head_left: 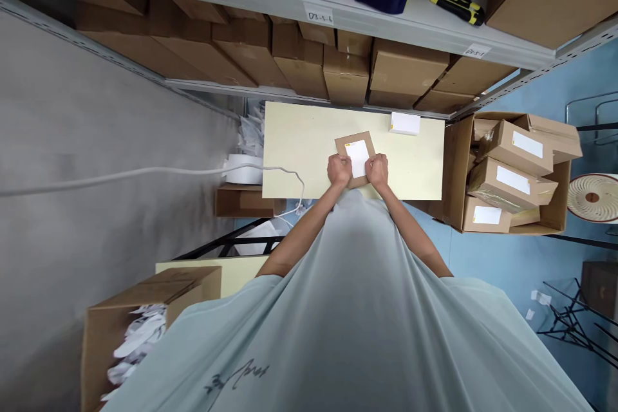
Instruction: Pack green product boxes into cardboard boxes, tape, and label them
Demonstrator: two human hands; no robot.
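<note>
White cable (164,170) crosses the table (304,138) left of the parcel (357,156).

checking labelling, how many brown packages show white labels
4: one package between left hand and right hand; upper package, middle package and lower package in the carton at right, where more may be hidden.

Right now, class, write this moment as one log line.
left hand: holds box, left side | right hand: holds box, right side | box: on table, label up | white box: on table, beyond right hand
</note>
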